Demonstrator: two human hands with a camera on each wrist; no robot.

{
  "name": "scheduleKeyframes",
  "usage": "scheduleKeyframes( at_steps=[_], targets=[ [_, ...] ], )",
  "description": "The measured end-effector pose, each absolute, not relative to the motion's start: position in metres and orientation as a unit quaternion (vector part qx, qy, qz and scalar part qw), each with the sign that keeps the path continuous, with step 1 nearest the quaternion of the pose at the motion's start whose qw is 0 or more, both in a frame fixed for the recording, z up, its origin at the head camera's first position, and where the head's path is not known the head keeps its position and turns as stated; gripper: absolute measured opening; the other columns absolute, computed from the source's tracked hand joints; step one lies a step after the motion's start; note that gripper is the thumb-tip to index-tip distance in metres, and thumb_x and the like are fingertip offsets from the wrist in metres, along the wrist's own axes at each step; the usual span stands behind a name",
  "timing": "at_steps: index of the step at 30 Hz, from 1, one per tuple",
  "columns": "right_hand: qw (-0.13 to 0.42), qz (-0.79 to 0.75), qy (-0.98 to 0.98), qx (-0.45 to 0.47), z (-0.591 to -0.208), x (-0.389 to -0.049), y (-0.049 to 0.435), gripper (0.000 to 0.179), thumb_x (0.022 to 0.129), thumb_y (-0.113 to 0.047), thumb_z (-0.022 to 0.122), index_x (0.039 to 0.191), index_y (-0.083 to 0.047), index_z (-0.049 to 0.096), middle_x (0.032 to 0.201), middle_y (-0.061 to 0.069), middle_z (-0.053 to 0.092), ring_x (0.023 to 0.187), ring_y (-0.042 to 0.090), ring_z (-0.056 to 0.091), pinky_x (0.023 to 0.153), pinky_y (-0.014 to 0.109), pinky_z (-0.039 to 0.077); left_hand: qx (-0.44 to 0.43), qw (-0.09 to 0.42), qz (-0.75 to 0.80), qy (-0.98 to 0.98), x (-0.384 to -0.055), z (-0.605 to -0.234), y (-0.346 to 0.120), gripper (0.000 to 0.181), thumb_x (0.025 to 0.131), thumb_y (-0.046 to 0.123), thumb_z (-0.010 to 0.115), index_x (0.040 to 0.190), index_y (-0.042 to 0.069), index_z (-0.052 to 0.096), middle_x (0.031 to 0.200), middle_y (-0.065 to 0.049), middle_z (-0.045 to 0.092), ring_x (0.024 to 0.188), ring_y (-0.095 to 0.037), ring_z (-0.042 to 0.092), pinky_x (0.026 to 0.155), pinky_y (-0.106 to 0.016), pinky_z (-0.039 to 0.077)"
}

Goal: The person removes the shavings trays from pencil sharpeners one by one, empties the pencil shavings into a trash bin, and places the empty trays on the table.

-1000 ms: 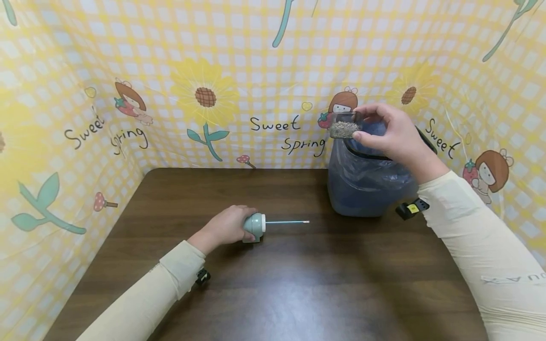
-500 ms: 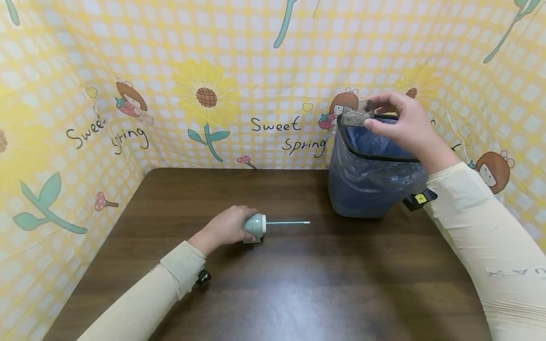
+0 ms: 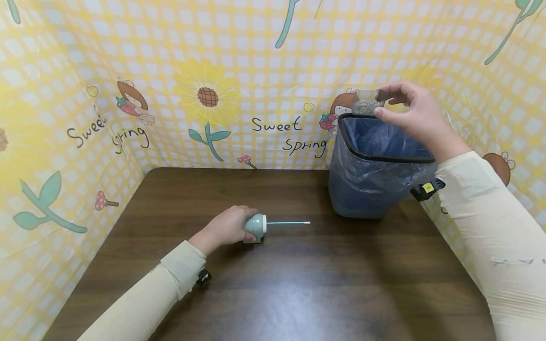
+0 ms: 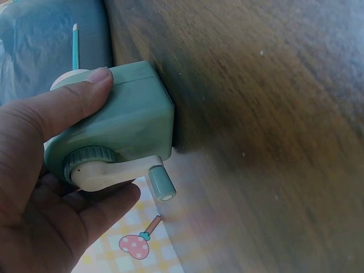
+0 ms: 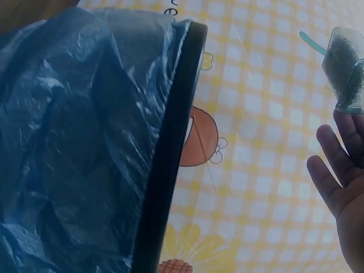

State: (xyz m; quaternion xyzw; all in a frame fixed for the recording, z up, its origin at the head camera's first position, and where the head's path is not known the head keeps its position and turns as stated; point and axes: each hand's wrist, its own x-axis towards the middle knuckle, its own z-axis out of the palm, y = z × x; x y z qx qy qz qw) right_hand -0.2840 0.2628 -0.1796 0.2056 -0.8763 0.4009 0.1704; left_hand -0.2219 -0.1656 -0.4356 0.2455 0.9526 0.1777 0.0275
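My left hand (image 3: 228, 225) grips a green crank pencil sharpener (image 4: 136, 108) on the table. Its white crank arm (image 4: 114, 173) ends in a green knob, seen in the left wrist view. A teal pencil (image 3: 287, 222) sticks out of the sharpener's white front, pointing right. My right hand (image 3: 415, 111) pinches a clear shavings drawer (image 3: 366, 101) between thumb and fingers. Grey shavings lie inside the drawer. It is raised near the back left rim of a blue bin (image 3: 370, 189), overlapping that rim in the head view.
A clear plastic liner (image 5: 85, 131) covers the bin, held by a black rim (image 5: 173, 148). The bin stands at the back right of the dark wooden table (image 3: 256, 284). Yellow checked cloth (image 3: 264, 80) closes off the back and sides.
My right hand has carried the shavings drawer right and upward toward the back of the bin, and the drawer's tilt has shifted. My left hand, the sharpener and the pencil have stayed put.
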Motion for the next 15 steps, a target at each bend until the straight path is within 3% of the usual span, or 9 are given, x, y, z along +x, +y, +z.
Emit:
scheduleKeyframes(
  at_steps=[10, 15],
  targets=[
    [0.180, 0.396, -0.882, 0.181, -0.169, -0.292, 0.273, 0.046, 0.092, -0.026, 0.076, 0.135, -0.014, 0.063, 0.116, -0.016, 0.062, 0.111, 0.013, 0.055, 0.097, 0.022, 0.041, 0.249, 0.025, 0.176, 0.952, -0.224, -0.437, -0.167, 0.076, 0.074, 0.032, 0.094, 0.138, 0.006, 0.063, 0.123, -0.007, 0.070, 0.103, -0.021, 0.064, 0.089, -0.041, 0.056],
    [0.176, 0.378, -0.895, 0.158, -0.164, -0.301, 0.282, 0.051, 0.093, -0.033, 0.075, 0.139, -0.016, 0.061, 0.118, -0.015, 0.061, 0.106, 0.007, 0.054, 0.091, 0.021, 0.042, 0.253, 0.021, 0.175, 0.951, -0.224, -0.438, -0.167, 0.075, 0.073, 0.032, 0.094, 0.137, 0.005, 0.063, 0.123, -0.007, 0.070, 0.102, -0.021, 0.065, 0.089, -0.040, 0.056]
  ],
)
